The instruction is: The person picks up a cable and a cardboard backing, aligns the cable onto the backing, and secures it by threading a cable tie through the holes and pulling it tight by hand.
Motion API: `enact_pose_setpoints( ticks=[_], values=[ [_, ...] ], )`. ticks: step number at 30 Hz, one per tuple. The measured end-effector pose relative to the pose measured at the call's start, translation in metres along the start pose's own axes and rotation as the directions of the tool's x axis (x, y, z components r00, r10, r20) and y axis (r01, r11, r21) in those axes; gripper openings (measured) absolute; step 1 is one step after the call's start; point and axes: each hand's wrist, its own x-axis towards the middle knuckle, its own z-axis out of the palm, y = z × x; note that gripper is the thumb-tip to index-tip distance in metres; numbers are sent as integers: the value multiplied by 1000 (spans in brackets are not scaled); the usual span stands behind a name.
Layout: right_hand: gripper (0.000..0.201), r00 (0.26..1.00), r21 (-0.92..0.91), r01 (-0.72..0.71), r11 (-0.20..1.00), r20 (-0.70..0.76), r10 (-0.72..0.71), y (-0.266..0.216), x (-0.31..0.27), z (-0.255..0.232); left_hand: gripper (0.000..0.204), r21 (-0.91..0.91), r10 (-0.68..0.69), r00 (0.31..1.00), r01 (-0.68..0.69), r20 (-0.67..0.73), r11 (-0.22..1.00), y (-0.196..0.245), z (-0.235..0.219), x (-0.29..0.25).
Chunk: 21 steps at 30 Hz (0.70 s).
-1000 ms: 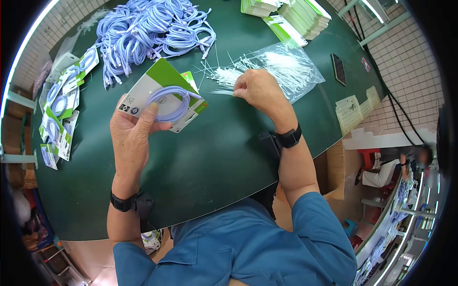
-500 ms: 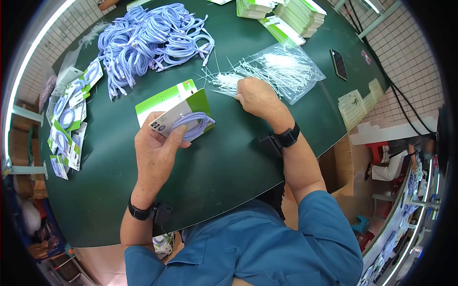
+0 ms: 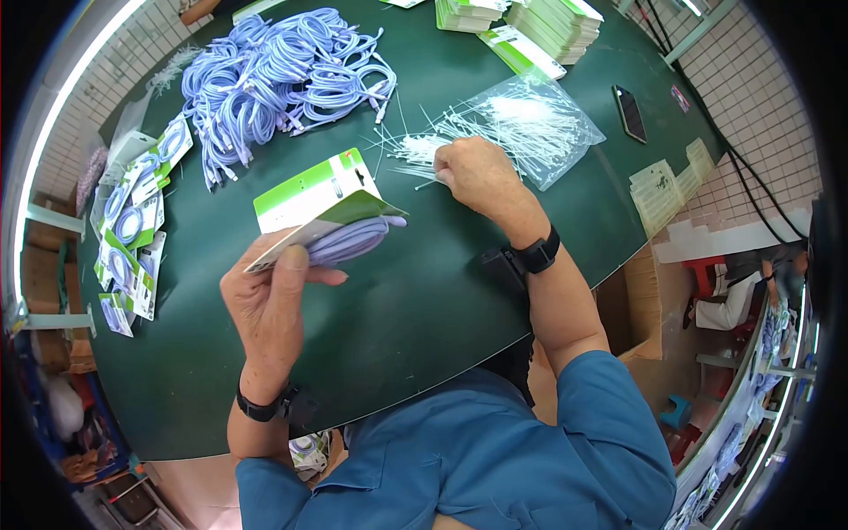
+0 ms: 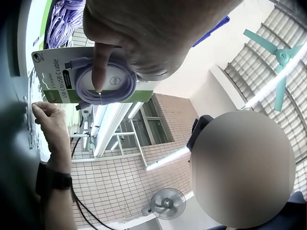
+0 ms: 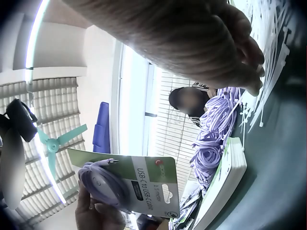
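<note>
My left hand [image 3: 265, 309] grips a printed white and green cardboard package card [image 3: 331, 217] by its edge. A coiled lavender USB-C cable [image 4: 127, 84] lies against the card's face, with the thumb pressed across it. In the head view the card is tilted, so its face is seen at a steep angle. My right hand [image 3: 484, 185] is at the loose ends of a pile of white cable ties [image 3: 508, 124], thumb and forefinger pinching a tie at the near edge. Most of the ties lie in a clear plastic bag [image 3: 570, 137].
A stack of cards [image 3: 305, 196] lies just beyond the left hand. Behind it is a heap of lavender cables [image 3: 274, 79]. Carded cables [image 3: 130, 225] lie at the left edge, card stacks [image 3: 556, 31] at the back. A phone [image 3: 629, 115] rests on the right.
The left hand first moved right and nearer with the card, then slightly left, tipping the card flatter. The right hand stays at the ties, its fingertips shifting slightly.
</note>
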Motion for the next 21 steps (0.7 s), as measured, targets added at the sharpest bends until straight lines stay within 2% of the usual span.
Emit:
enact_pose_setpoints(
  ticks=[3,8,11,12,15,16,17,19,20,21],
  values=[
    [13,1000,-9,-19,1000,25,19,-5,-1,-8,35,61,198,972,-192,-125,980,7,-4,-2],
    [17,1000,-66,-28,997,-12,27,-4,-2,-8,31,125,249,959,-233,-133,964,1,-11,4],
    [14,988,-18,-41,999,-149,38,-3,-1,-8,28,221,326,939,-296,-111,929,-4,-8,11],
    [14,989,-25,-39,999,-147,35,-1,0,-7,28,215,327,938,-297,-117,930,-6,-8,13],
    [13,931,113,3,994,-364,38,-2,6,-9,27,407,445,894,-393,-39,825,-12,-12,18],
    [13,931,111,2,994,-364,39,-4,7,-11,27,405,445,894,-394,-39,825,-13,-12,20],
    [14,917,291,-12,957,-379,127,-5,7,-13,26,449,485,874,-429,-12,784,-15,-13,22],
    [19,882,620,-17,785,-360,303,-12,6,-20,26,531,555,830,-492,49,690,-18,-13,25],
    [19,881,622,-19,783,-359,307,-12,6,-22,26,530,553,831,-493,52,690,-21,-12,26],
    [20,920,803,6,596,-238,311,-12,5,-24,25,561,587,805,-525,84,640,-24,-12,28]
  ],
)
